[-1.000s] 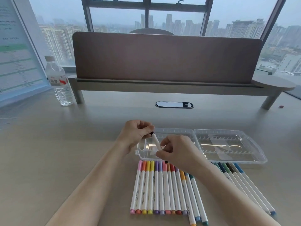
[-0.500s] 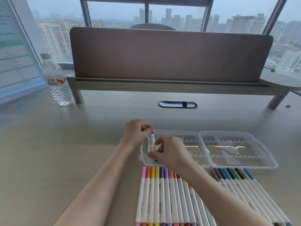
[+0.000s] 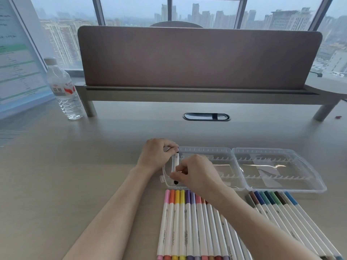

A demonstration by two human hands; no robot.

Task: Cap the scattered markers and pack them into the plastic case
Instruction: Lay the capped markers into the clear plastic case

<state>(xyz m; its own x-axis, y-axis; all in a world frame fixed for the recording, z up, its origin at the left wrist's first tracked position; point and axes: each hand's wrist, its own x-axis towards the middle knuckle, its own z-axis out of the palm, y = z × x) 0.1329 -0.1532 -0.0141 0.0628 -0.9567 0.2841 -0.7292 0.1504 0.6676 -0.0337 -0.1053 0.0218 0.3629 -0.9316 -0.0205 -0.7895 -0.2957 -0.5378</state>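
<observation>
Both hands have lowered the black marker [image 3: 176, 162] upright over the case [image 3: 277, 186], centre frame; left hand [image 3: 157, 154] and right hand [image 3: 195, 173] pinch its ends, ready for slotting.

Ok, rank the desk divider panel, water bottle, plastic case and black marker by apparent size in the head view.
1. Divider panel
2. Plastic case
3. Water bottle, though it stands farther off than the case
4. Black marker, partly hidden by both hands

A water bottle [image 3: 63, 91] stands far left on my tabletop [image 3: 75, 166], beside a leg of the riser shelf [image 3: 187, 95] carrying a brown divider [image 3: 199, 57]. A cable grommet [image 3: 206, 116] sits mid-tabletop; a screen [image 3: 16, 59] leans far left.
</observation>
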